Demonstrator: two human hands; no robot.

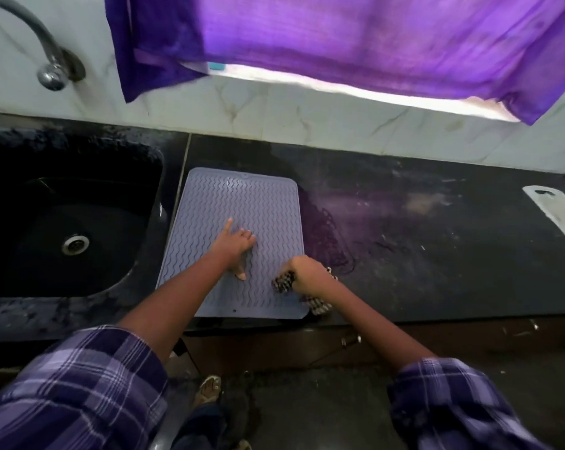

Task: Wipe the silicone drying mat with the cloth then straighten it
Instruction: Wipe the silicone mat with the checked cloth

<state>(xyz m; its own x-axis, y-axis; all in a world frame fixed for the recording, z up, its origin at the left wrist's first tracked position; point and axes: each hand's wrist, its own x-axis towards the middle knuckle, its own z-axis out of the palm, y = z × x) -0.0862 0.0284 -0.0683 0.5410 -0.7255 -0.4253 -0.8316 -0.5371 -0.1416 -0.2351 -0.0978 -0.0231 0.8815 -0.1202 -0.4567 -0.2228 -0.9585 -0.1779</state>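
The silicone drying mat (232, 241) is being worked right now, lying flat on the dark countertop (437, 248) just beside the black sink (70, 219). It is being pinned near its middle by the left hand (237, 246), fingers spread and pressed flat on the surface. At the mat's near right corner the cloth (286, 282) is being bunched and gripped in the right hand (308, 276), fingers curled tightly round it, part of it trailing over the mat's edge.

The mat is judged to be light, thin and floppy, so it is likely being held down to stop it sliding on the smooth stone. For straightening, its rounded corners or long edges are probably the best places to be taken hold of.

A pale lavender-grey rectangle is being shown, ribbed all over with wavy raised lines. The cloth is looking soft, woven and dark-and-light patterned. Beyond the mat's right edge, a damp, smeared patch is being seen on the glossy countertop.
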